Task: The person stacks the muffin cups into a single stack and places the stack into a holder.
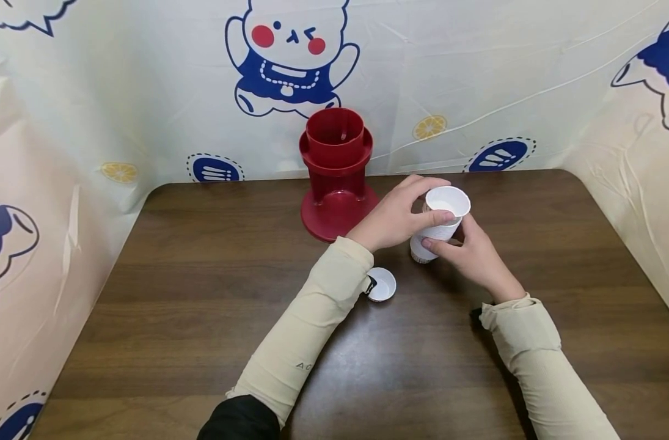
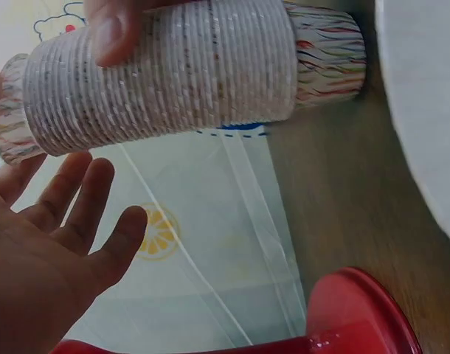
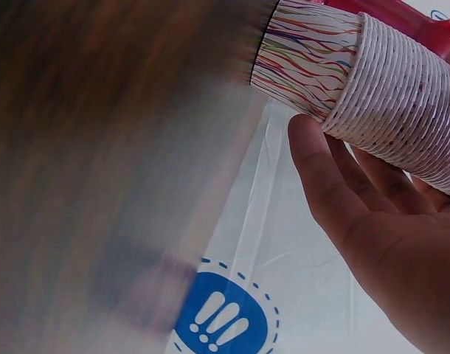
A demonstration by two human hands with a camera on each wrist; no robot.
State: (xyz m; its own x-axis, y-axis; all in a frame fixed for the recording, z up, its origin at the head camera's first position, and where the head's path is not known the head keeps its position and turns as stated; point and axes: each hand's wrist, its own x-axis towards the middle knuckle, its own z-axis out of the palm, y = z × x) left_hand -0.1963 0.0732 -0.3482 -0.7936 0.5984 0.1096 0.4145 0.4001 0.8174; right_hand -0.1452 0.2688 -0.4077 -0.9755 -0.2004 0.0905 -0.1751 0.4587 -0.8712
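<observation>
A tall stack of white paper cups [image 1: 438, 233] with ribbed rims and a coloured streak pattern stands over the right-centre of the table. My left hand [image 1: 397, 211] pinches the top cup [image 1: 448, 199] between thumb and fingers. In the left wrist view, a band of that cup's streaked wall [image 2: 18, 125] shows above the ribbed rims [image 2: 166, 74]. Lower down, my right hand [image 1: 474, 253] grips the stack, its thumb in front and its other fingers behind. The right wrist view shows the streaked lowest cup [image 3: 306, 55] below that hand.
Behind my left hand stands a red plastic stand [image 1: 336, 159] with a tubular top and round base. A small round white item [image 1: 383, 285] with a raised rim lies near my left wrist. A printed cloth [image 1: 477, 73] hangs around the wooden table [image 1: 202, 293].
</observation>
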